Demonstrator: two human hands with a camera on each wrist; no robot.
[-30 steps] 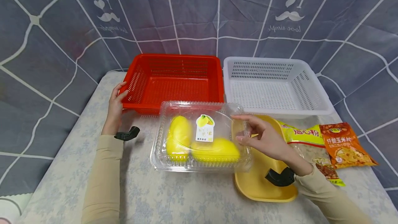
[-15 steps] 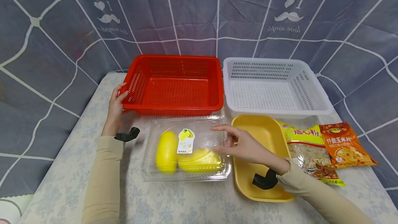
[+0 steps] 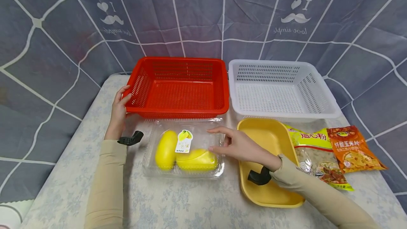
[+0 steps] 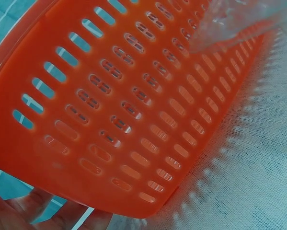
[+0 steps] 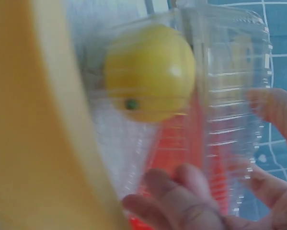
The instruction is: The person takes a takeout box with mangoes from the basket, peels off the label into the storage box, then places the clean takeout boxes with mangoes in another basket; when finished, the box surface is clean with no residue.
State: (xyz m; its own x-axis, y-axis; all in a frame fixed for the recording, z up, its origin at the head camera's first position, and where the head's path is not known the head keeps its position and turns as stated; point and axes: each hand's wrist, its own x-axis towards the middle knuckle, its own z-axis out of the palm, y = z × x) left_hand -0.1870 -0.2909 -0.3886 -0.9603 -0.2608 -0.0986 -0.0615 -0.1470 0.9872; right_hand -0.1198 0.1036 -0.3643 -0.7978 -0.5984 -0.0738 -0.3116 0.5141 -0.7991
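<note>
My left hand point(image 3: 119, 110) grips the left rim of the red basket point(image 3: 178, 112); in the left wrist view its fingers point(image 4: 62, 215) show at the basket's corner. A clear plastic clamshell box point(image 3: 203, 124) is on the table in front of that basket. Inside lie two yellow mangoes point(image 3: 166, 150), and a white label point(image 3: 184, 141) with a mango picture is on the lid. My right hand point(image 3: 240, 144) holds the box by its right end, index finger and thumb spread over the lid. In the right wrist view, curled fingers point(image 5: 181, 196) partly overlap the box's end.
A white basket point(image 3: 284, 115) stands right of the red one. The yellow tray point(image 3: 270, 197) is under my right wrist. A pasta bag point(image 3: 318, 151) and an orange snack bag point(image 3: 356, 149) lie at the right. A patterned curtain point(image 3: 203, 20) hangs behind the baskets.
The clamshell box has come down and moved left together with my right hand, uncovering more of the yellow tray. My left hand has stayed at the red basket's rim.
</note>
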